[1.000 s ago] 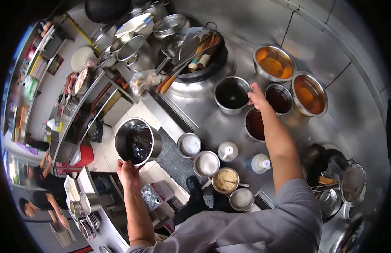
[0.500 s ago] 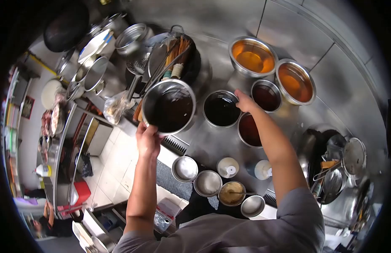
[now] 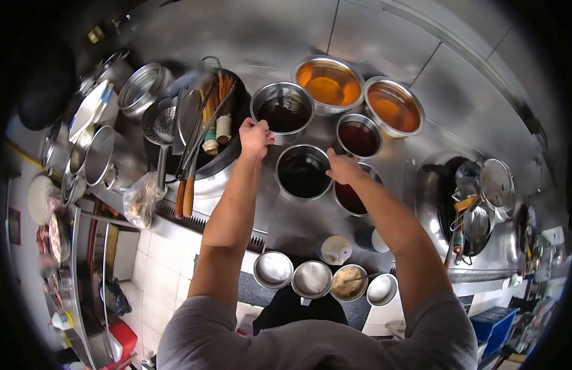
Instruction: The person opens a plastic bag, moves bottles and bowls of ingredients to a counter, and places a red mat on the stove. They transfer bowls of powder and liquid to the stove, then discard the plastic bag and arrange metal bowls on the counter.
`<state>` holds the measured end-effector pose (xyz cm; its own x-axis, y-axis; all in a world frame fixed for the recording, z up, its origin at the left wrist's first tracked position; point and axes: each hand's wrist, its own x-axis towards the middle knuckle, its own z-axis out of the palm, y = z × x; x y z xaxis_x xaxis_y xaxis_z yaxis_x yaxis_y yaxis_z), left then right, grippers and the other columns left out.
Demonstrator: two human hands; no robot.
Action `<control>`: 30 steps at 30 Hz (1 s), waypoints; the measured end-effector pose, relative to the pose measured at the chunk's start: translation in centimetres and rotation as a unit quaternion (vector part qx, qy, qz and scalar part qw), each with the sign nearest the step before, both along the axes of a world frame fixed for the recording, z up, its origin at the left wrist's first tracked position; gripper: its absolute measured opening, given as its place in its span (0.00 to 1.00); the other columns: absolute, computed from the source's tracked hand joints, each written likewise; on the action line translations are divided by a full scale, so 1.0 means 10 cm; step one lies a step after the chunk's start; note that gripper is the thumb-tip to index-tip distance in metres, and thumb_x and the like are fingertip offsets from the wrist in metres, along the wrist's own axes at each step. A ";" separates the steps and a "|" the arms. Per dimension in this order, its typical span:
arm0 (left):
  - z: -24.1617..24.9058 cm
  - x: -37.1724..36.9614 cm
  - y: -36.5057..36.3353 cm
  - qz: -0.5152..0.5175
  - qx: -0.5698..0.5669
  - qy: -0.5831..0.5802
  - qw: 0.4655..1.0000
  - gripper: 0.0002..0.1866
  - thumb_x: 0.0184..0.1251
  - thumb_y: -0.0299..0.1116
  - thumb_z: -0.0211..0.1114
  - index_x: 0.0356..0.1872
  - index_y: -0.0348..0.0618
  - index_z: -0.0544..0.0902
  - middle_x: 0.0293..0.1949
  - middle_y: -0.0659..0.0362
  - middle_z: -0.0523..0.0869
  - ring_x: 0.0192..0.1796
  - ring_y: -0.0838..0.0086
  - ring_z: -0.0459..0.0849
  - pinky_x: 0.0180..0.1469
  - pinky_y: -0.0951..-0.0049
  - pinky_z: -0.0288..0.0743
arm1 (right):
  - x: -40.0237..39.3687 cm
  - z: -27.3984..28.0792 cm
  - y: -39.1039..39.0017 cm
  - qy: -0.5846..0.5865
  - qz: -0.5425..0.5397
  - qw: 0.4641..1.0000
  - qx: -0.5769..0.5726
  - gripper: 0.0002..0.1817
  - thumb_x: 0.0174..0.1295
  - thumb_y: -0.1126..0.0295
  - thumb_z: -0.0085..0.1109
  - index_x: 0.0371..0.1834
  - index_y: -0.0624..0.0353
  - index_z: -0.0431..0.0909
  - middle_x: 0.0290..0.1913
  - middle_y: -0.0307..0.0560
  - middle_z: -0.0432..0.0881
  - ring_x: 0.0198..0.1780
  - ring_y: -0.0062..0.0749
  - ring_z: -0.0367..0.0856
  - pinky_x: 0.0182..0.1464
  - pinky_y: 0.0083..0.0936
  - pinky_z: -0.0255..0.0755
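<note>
My left hand (image 3: 255,137) is closed on the near rim of a round metal pot (image 3: 282,108) with dark brown liquid in it. That pot is close beside a steel bowl of amber liquid (image 3: 328,83). My right hand (image 3: 344,168) pinches the right rim of a second metal pot (image 3: 302,172), which holds nearly black liquid and stands on the steel counter. Its fingers are partly hidden. Two smaller containers of reddish-brown liquid, one behind (image 3: 359,135) and one partly under my right wrist (image 3: 352,198), are close to this hand.
Another bowl of amber liquid (image 3: 394,106) stands at the back right. A wok (image 3: 227,154) with brushes, tongs and a skimmer lies left. Several small seasoning bowls (image 3: 312,279) line the front edge. A second wok station (image 3: 443,203) is at the right.
My left hand has carried its pot from the left front to the back, beside the amber bowl. My right hand stays at the rim of the other pot. The view has shifted.
</note>
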<state>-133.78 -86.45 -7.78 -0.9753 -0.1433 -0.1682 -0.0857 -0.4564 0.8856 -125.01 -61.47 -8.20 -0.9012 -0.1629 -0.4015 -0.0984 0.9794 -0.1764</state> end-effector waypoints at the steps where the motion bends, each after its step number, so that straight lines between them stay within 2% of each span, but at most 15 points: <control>1: -0.07 -0.06 0.02 -0.006 -0.016 -0.012 1.000 0.09 0.54 0.21 0.58 0.26 0.44 0.66 0.19 0.58 0.73 0.16 0.70 0.79 0.14 0.67 0.77 | 0.02 0.01 0.00 0.001 -0.007 1.000 -0.001 0.31 0.61 0.62 0.60 0.62 0.63 0.58 0.55 0.61 0.79 0.61 0.52 0.74 0.65 0.59 0.57; 6: -0.49 -0.25 0.11 -0.048 -0.041 -0.033 0.997 0.09 0.54 0.21 0.58 0.26 0.45 0.66 0.18 0.59 0.73 0.15 0.69 0.79 0.14 0.69 0.76 | 0.17 -0.03 0.03 0.043 0.004 0.999 0.008 0.30 0.58 0.58 0.63 0.57 0.62 0.61 0.54 0.60 0.79 0.61 0.52 0.73 0.66 0.54 0.58; 8: -0.60 -0.29 0.18 -0.066 -0.050 -0.035 0.996 0.09 0.54 0.21 0.59 0.26 0.45 0.66 0.18 0.60 0.73 0.15 0.70 0.79 0.14 0.69 0.76 | 0.21 -0.05 0.11 0.029 0.001 1.000 0.005 0.33 0.58 0.57 0.63 0.61 0.61 0.62 0.58 0.62 0.75 0.63 0.56 0.71 0.66 0.53 0.57; 10: -0.70 -0.27 0.23 -0.094 -0.068 -0.060 0.991 0.09 0.54 0.22 0.59 0.26 0.45 0.67 0.18 0.60 0.73 0.14 0.69 0.78 0.13 0.68 0.74 | 0.28 -0.06 0.27 0.095 0.040 0.993 -0.057 0.31 0.56 0.54 0.64 0.59 0.58 0.67 0.57 0.59 0.74 0.63 0.53 0.70 0.67 0.53 0.57; 12: -0.76 -0.27 0.29 -0.111 -0.070 -0.073 0.989 0.09 0.54 0.22 0.59 0.26 0.46 0.67 0.18 0.61 0.73 0.16 0.70 0.80 0.14 0.68 0.73 | 0.36 0.15 0.46 0.108 0.033 0.992 -0.062 0.30 0.58 0.55 0.63 0.60 0.57 0.69 0.58 0.59 0.72 0.63 0.54 0.69 0.67 0.49 0.60; 14: -0.85 -0.28 0.34 -0.140 -0.053 -0.078 0.986 0.08 0.55 0.21 0.59 0.27 0.45 0.68 0.18 0.61 0.73 0.19 0.70 0.81 0.18 0.69 0.74 | 0.48 0.34 0.69 0.147 -0.065 0.984 -0.078 0.27 0.60 0.59 0.60 0.61 0.58 0.68 0.58 0.60 0.72 0.62 0.55 0.70 0.65 0.45 0.64; 16: -0.93 -0.31 0.39 -0.154 -0.042 -0.070 0.985 0.08 0.56 0.20 0.58 0.27 0.44 0.68 0.18 0.60 0.74 0.19 0.70 0.80 0.17 0.72 0.71 | 0.54 0.20 1.12 0.139 -0.106 0.984 -0.044 0.27 0.61 0.64 0.58 0.63 0.57 0.66 0.58 0.63 0.71 0.62 0.57 0.69 0.65 0.43 0.64; 18: -0.97 -0.31 0.39 -0.168 -0.031 -0.061 0.983 0.08 0.56 0.20 0.58 0.27 0.43 0.67 0.18 0.59 0.74 0.18 0.71 0.80 0.17 0.74 0.68 | 0.62 -0.28 1.73 0.175 -0.064 0.983 0.004 0.28 0.62 0.69 0.55 0.66 0.57 0.61 0.49 0.61 0.77 0.53 0.52 0.78 0.55 0.44 0.74; 19: -0.96 -0.30 0.40 -0.184 -0.032 -0.061 0.981 0.08 0.58 0.21 0.59 0.27 0.43 0.68 0.19 0.59 0.75 0.19 0.71 0.80 0.18 0.74 0.70 | 0.67 -0.21 1.72 0.172 -0.065 0.983 0.004 0.28 0.62 0.69 0.55 0.66 0.57 0.61 0.49 0.61 0.77 0.53 0.52 0.78 0.55 0.44 0.74; 20: -0.95 -0.29 0.40 -0.201 -0.032 -0.060 0.977 0.09 0.60 0.23 0.61 0.27 0.43 0.68 0.20 0.58 0.76 0.21 0.71 0.81 0.20 0.74 0.72 | 0.74 -0.07 1.70 0.009 -0.206 0.971 -0.118 0.28 0.63 0.72 0.54 0.67 0.56 0.59 0.42 0.59 0.79 0.44 0.48 0.81 0.46 0.42 0.77; 21: -0.96 -0.28 0.40 -0.204 -0.033 -0.062 0.976 0.09 0.60 0.23 0.61 0.27 0.43 0.68 0.20 0.58 0.76 0.21 0.71 0.81 0.20 0.74 0.72 | 0.81 0.01 1.68 -0.154 -0.336 0.899 -0.234 0.29 0.64 0.74 0.52 0.68 0.56 0.56 0.35 0.56 0.80 0.36 0.43 0.84 0.37 0.39 0.81; 22: -0.96 -0.27 0.38 -0.225 -0.061 -0.057 0.971 0.08 0.61 0.26 0.63 0.29 0.42 0.71 0.22 0.58 0.77 0.24 0.72 0.82 0.24 0.73 0.74 | 0.87 -0.01 1.65 -0.156 -0.340 0.897 -0.235 0.29 0.64 0.74 0.52 0.68 0.56 0.56 0.35 0.56 0.80 0.36 0.43 0.84 0.37 0.39 0.81; 24: -0.85 -0.22 0.35 -0.251 -0.091 -0.052 0.962 0.08 0.62 0.29 0.65 0.30 0.41 0.73 0.24 0.57 0.79 0.28 0.73 0.83 0.28 0.72 0.76 | 0.97 -0.07 1.61 -0.190 -0.361 0.840 -0.359 0.29 0.65 0.77 0.49 0.69 0.56 0.54 0.26 0.51 0.78 0.25 0.35 0.82 0.24 0.31 0.78; 26: -0.67 -0.11 0.27 -0.289 -0.311 -0.076 0.902 0.08 0.65 0.32 0.65 0.38 0.39 0.79 0.31 0.60 0.83 0.32 0.74 0.82 0.34 0.73 0.76 | 0.98 -0.17 1.59 -0.171 -0.353 0.851 -0.349 0.29 0.66 0.76 0.49 0.70 0.55 0.53 0.26 0.51 0.79 0.25 0.35 0.82 0.25 0.30 0.79; 30: -0.82 0.23 0.06 -0.301 -0.338 0.069 0.889 0.12 0.63 0.31 0.65 0.47 0.38 0.82 0.35 0.59 0.85 0.35 0.73 0.81 0.40 0.72 0.75 | 0.96 -0.20 1.61 -0.150 -0.337 0.863 -0.346 0.30 0.66 0.77 0.48 0.71 0.56 0.52 0.27 0.52 0.80 0.25 0.35 0.82 0.27 0.31 0.80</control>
